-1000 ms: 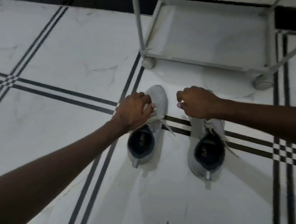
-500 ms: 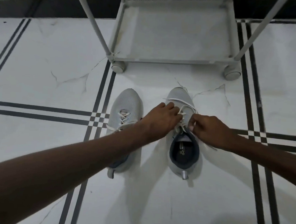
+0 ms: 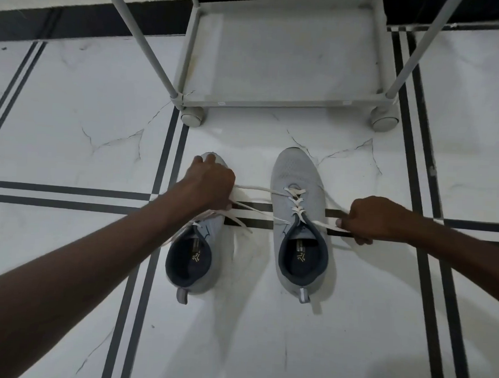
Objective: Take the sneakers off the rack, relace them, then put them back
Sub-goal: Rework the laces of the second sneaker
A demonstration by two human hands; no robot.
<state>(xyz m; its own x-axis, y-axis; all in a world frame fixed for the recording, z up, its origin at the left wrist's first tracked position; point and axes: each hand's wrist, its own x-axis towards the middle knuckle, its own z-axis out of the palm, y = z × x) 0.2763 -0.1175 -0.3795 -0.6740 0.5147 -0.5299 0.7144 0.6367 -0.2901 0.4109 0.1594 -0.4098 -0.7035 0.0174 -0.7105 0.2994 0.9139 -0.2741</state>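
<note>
Down at frame centre: two grey sneakers standing side by side on the white marble floor (image 3: pixel 70 137), toes pointing toward the top of the picture, dark collars open toward the bottom. Right sneaker (image 3: pixel 299 218) sitting just right of centre, fully in view, straddling a pair of black inlay stripes (image 3: pixel 66 195) running across the frame. Left sneaker (image 3: pixel 192 261) sitting lower and left of it, near but apart, its front half hidden under a hand.

Left hand (image 3: pixel 210 183) reaching in from the lower left, lying over the left sneaker's forefoot, fingers curled closed around lace; two strands of the right sneaker's white lace (image 3: pixel 254 187) stretching taut from that fist across the gap to the right sneaker's eyelets. Exactly which strands the fist is pinching, hard to tell, since loose lace of the left sneaker is also trailing out beneath it.

Right hand (image 3: pixel 369 218) coming in from the right edge, knuckles up, fingers closed in a tight fist on the other end of the same lace, pulling it out flat from the sneaker's top eyelets toward the right. Crossed lacing still showing over the tongue.

Standing in the upper middle of the frame, beyond the toes: pale metal rack (image 3: pixel 277 101) on small castors (image 3: pixel 192 117), slanted posts rising out of the top, bottom shelf holding no shoes.
</note>
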